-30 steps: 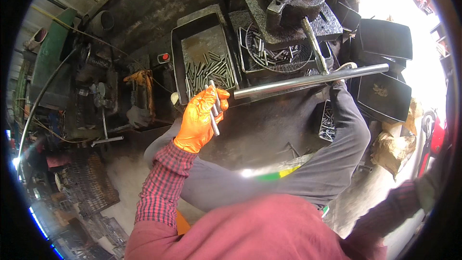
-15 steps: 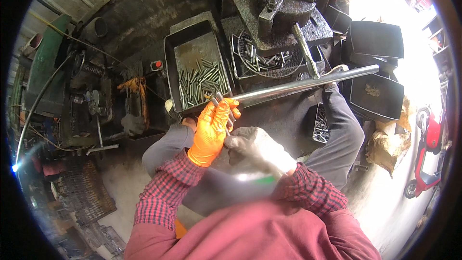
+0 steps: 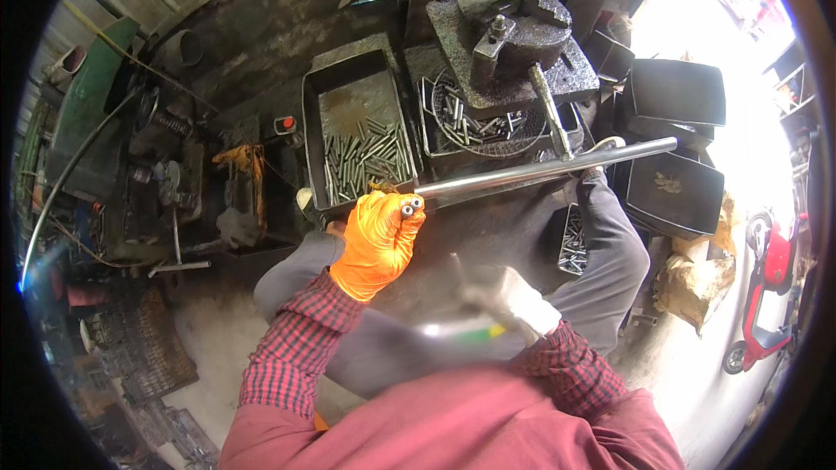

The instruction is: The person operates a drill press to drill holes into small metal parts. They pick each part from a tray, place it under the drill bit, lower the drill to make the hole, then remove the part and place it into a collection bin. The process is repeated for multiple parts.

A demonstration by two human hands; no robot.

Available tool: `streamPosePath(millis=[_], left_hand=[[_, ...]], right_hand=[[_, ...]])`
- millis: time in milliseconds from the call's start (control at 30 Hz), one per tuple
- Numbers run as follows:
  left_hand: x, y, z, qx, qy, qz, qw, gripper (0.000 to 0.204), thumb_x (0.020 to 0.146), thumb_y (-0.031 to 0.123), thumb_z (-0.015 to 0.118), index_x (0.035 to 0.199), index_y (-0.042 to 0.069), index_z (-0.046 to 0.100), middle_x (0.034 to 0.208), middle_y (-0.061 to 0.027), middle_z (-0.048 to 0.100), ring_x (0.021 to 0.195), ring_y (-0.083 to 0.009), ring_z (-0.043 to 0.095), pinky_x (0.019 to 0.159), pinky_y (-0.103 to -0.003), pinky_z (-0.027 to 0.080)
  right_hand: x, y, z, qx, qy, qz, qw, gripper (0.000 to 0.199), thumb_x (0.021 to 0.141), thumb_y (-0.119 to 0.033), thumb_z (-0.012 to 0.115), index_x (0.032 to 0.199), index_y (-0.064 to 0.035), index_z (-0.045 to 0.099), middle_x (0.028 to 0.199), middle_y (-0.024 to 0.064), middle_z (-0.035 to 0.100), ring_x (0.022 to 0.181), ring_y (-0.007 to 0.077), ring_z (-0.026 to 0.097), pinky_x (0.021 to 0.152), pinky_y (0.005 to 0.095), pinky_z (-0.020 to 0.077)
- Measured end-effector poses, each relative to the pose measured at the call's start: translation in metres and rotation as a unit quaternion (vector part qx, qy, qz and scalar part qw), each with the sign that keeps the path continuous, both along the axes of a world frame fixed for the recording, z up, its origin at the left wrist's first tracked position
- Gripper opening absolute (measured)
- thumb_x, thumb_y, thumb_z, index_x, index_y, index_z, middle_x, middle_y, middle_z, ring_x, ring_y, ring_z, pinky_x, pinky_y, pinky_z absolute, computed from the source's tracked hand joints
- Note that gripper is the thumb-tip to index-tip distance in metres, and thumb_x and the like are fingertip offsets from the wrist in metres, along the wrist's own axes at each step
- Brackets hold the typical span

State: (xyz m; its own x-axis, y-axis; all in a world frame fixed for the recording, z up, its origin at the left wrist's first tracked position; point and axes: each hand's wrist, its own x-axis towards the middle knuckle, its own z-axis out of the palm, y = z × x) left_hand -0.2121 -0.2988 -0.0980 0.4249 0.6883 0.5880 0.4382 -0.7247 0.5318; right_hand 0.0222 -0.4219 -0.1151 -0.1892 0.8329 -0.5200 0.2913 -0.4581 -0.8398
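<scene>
My left hand (image 3: 376,248), in an orange rubber glove, is closed around short metal tubes (image 3: 407,211); two round, hollow ends show by the thumb, and the rest is hidden in the palm. My right hand (image 3: 503,296), in a whitish work glove, is apart from it on the right and blurred. A thin metal pin (image 3: 457,268) seems to stick up from its closed fingers. Beyond the left hand stands a deep metal tray (image 3: 308,126) with many loose metal pins (image 3: 370,157) piled in its near part.
A long steel bar (image 3: 549,167) slants across, in front of a heavy machine fixture (image 3: 522,35). Under the fixture, a basin (image 3: 427,126) holds more pins. A small bin of pins (image 3: 573,239) stands beside my right leg; dark trays (image 3: 675,91) are stacked farther right.
My right hand has drawn away from the left, to the right and nearer to me, seemingly with a pin. My left hand has turned so that the tube ends show.
</scene>
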Motion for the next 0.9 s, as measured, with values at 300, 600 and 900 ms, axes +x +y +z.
streamPosePath(millis=[300, 600, 900], left_hand=[[0.005, -0.001, -0.002, 0.042, 0.041, -0.009, 0.998, 0.017, 0.096, 0.014, 0.081, 0.109, 0.008, 0.071, 0.094, -0.0067, 0.072, 0.080, -0.0292, 0.066, 0.073, -0.041, 0.049], [0.009, -0.008, 0.005, 0.099, 0.143, -0.009, 0.985, 0.026, 0.087, 0.025, 0.088, 0.104, 0.010, 0.076, 0.088, -0.0016, 0.071, 0.076, -0.0230, 0.062, 0.074, -0.039, 0.045], [0.007, -0.008, 0.005, 0.101, 0.168, -0.013, 0.981, 0.031, 0.085, 0.024, 0.089, 0.110, 0.009, 0.079, 0.089, -0.0010, 0.073, 0.076, -0.0223, 0.063, 0.073, -0.039, 0.046]], right_hand=[[0.002, 0.003, 0.016, -0.001, 0.028, -0.060, 0.998, 0.031, 0.094, -0.031, 0.076, 0.092, -0.0001, 0.071, 0.076, 0.0024, 0.064, 0.070, 0.0108, 0.056, 0.065, 0.0312, 0.0491], [-0.001, 0.006, 0.023, 0.022, 0.083, -0.108, 0.990, 0.028, 0.097, -0.024, 0.072, 0.082, -0.0026, 0.064, 0.073, -0.0014, 0.058, 0.070, 0.0081, 0.051, 0.066, 0.0282, 0.0448], [0.001, 0.008, 0.024, 0.023, 0.085, -0.099, 0.991, 0.029, 0.097, -0.027, 0.075, 0.093, 0.0021, 0.071, 0.078, 0.0018, 0.065, 0.073, 0.0095, 0.057, 0.069, 0.0284, 0.0492]])
